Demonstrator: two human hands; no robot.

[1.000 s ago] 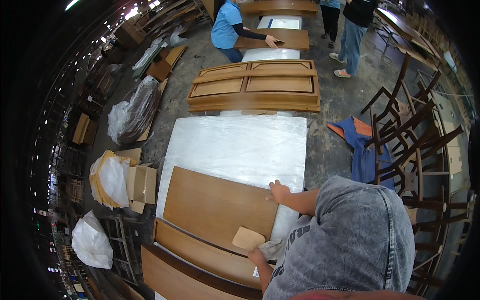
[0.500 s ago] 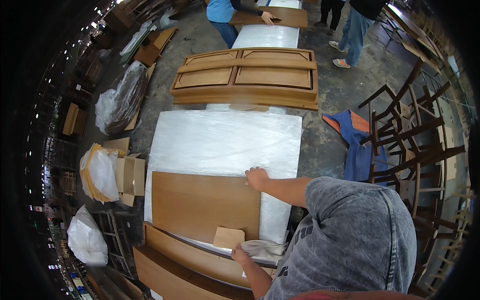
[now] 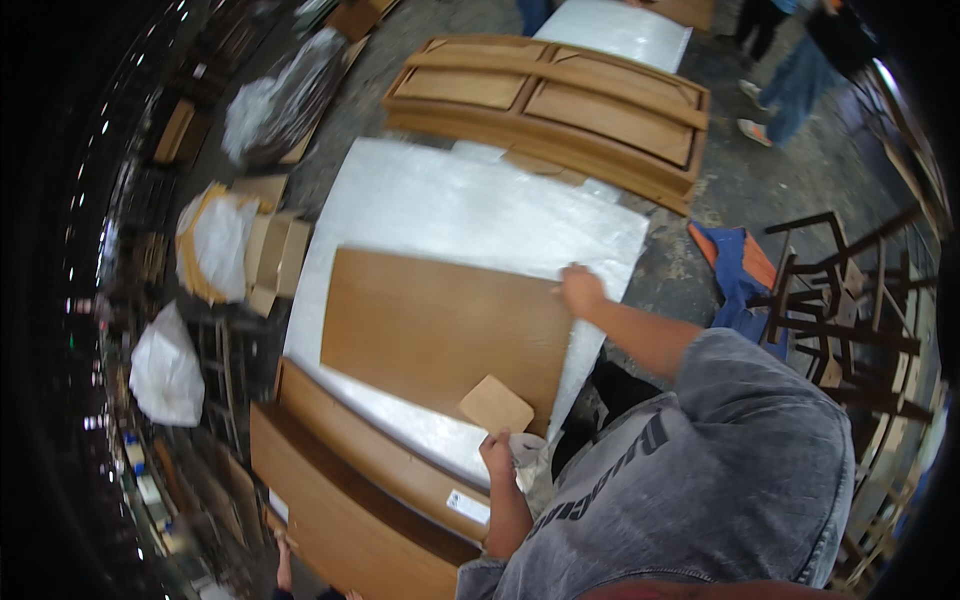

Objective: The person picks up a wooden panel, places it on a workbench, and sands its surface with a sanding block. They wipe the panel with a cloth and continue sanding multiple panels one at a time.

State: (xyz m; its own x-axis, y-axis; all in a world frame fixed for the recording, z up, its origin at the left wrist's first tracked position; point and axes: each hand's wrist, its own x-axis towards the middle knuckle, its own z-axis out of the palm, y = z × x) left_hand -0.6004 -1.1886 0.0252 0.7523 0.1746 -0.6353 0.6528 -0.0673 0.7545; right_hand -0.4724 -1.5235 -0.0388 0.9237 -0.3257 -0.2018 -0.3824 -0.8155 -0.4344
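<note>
A flat brown wooden panel lies on a stack wrapped in white plastic. At the panel's far right corner, my right hand is closed with its fingers bent over the edge. Closer to me, my left hand pinches a small tan square sheet by its corner, over the panel's near edge. Whether the sheet is cardboard or sandpaper I cannot tell. A pale grey cloth hangs beside the left hand; whether the fingers also hold it is unclear.
A long wooden furniture piece stands along the near left side, another person's hand at its edge. Beyond the stack lies a framed wooden unit. Dark chair frames stand right; an opened cardboard box sits left.
My view has turned and tilted, so the scene sits slanted. The tan sheet has swung to a different angle above the panel's near corner. Another person's hand has appeared at lower left.
</note>
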